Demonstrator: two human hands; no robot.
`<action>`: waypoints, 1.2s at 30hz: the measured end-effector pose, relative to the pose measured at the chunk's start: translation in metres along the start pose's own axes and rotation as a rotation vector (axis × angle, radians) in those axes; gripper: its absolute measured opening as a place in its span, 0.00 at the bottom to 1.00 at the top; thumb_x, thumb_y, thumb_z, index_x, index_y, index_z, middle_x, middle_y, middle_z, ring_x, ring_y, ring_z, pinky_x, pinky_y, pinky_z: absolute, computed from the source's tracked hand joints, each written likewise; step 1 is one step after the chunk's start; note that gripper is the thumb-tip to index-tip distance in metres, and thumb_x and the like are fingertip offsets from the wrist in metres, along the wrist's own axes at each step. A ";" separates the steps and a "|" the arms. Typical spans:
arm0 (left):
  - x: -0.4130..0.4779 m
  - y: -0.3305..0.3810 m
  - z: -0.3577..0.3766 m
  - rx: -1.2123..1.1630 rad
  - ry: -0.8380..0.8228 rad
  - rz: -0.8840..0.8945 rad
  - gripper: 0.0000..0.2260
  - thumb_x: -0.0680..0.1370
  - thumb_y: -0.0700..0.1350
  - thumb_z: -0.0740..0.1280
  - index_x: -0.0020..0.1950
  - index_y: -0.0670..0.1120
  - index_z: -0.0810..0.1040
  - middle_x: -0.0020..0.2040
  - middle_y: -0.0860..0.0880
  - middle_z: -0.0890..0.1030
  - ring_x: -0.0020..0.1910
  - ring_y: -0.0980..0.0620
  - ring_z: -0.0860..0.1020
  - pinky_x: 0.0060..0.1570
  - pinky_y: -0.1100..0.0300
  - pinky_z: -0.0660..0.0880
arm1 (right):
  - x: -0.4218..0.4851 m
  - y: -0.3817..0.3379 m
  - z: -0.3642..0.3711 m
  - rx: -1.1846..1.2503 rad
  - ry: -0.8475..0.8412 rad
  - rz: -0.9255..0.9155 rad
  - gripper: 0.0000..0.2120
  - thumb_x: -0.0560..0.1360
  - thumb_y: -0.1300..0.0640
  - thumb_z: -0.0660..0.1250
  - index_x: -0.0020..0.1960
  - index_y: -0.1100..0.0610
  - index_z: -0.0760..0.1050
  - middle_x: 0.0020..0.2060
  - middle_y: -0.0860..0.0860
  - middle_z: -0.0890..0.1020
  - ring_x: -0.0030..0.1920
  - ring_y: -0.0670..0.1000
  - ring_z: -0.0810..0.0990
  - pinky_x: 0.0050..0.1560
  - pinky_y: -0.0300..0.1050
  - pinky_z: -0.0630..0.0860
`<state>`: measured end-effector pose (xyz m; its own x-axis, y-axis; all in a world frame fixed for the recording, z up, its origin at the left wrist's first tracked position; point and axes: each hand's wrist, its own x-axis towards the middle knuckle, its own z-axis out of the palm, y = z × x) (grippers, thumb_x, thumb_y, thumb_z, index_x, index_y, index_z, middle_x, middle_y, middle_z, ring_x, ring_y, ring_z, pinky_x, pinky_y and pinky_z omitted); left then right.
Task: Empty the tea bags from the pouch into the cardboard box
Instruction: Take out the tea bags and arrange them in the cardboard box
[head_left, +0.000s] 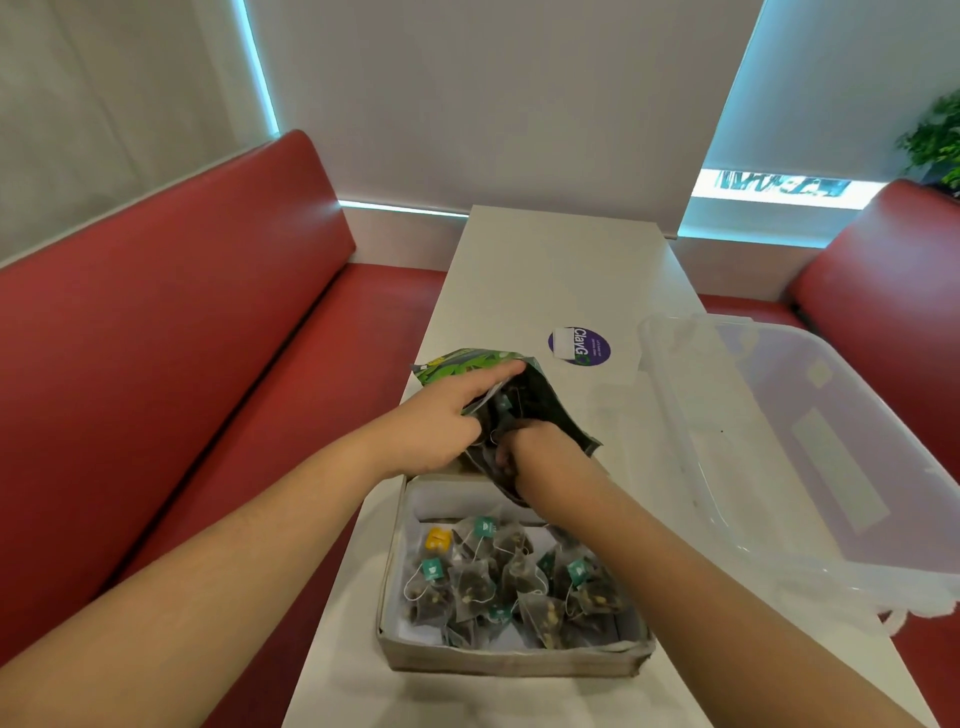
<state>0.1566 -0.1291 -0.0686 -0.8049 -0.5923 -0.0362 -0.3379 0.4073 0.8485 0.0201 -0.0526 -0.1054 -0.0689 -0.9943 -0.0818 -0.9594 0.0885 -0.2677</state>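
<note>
Pouch (551, 411) is pinched open by the left hand (435, 427); the right hand (543, 448) curls fingers (503, 459) inside, grip unclear.

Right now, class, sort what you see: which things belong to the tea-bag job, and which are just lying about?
In the job: pouch, tea bags, cardboard box, left hand, right hand.
Lying about: clear plastic tub, purple sticker.

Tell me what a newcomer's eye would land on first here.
At mid-table the left hand holds a green and black pouch open while the right hand reaches into its mouth. Just nearer the camera, a cardboard box holds a heap of pyramid tea bags with teal tags. Red bench seats flank the white table, and a clear plastic tub sits at its right edge.
</note>
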 end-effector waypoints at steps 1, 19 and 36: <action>0.000 0.000 0.000 -0.001 -0.001 0.000 0.38 0.70 0.25 0.54 0.75 0.54 0.60 0.75 0.56 0.61 0.75 0.61 0.56 0.72 0.65 0.53 | -0.011 0.001 -0.002 0.037 0.052 -0.024 0.09 0.73 0.67 0.62 0.50 0.62 0.79 0.47 0.58 0.79 0.48 0.58 0.78 0.48 0.50 0.76; -0.002 -0.004 0.000 0.021 0.012 -0.026 0.35 0.73 0.28 0.59 0.75 0.56 0.61 0.75 0.56 0.63 0.74 0.59 0.59 0.74 0.55 0.58 | -0.104 0.010 0.030 0.214 0.066 -0.355 0.12 0.75 0.59 0.67 0.58 0.53 0.80 0.56 0.47 0.81 0.56 0.46 0.77 0.59 0.38 0.72; -0.003 0.003 -0.003 0.004 0.001 0.004 0.38 0.69 0.24 0.54 0.75 0.53 0.61 0.73 0.60 0.61 0.74 0.64 0.56 0.71 0.69 0.51 | 0.038 -0.005 0.005 -0.027 -0.115 0.005 0.25 0.77 0.59 0.63 0.72 0.53 0.62 0.69 0.57 0.67 0.63 0.58 0.71 0.64 0.53 0.69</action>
<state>0.1594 -0.1280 -0.0644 -0.8058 -0.5913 -0.0318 -0.3360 0.4124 0.8468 0.0240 -0.0905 -0.1122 -0.0437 -0.9802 -0.1933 -0.9661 0.0907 -0.2416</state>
